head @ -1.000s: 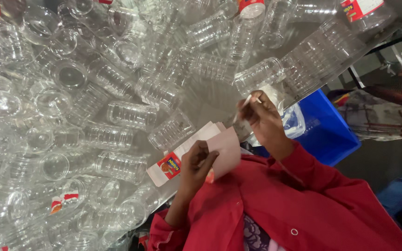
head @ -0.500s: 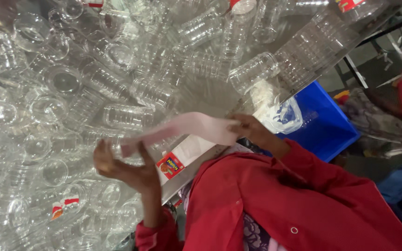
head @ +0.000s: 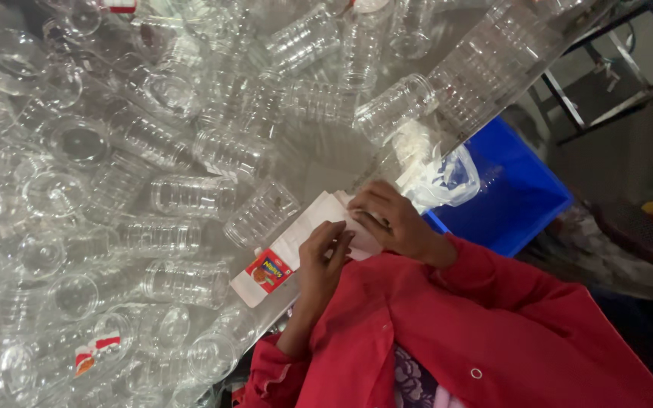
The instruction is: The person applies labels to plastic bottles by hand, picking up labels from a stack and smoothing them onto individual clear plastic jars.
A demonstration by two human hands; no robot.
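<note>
A stack of white label sheets (head: 307, 227) lies at the table's near edge, with a red printed label (head: 269, 270) at one end. My left hand (head: 323, 255) rests on the stack, its fingers curled over the top sheet. At the stack's other end, my right hand (head: 391, 219) pinches the paper's edge. Both sleeves are red (head: 447, 317). Clear plastic jars (head: 190, 195) lie on their sides just beyond the sheets; one ribbed jar (head: 263, 213) touches the stack.
Several clear jars cover the table (head: 319, 162), some carrying red labels (head: 92, 349). A crumpled plastic bag (head: 440, 177) sits beside a blue bin (head: 515, 196) off the table's edge. A dark metal frame (head: 591, 113) stands further out.
Half a second ago my left hand was stretched out to the side, pulling a long white strip. Now it is back on the stack next to my right hand.
</note>
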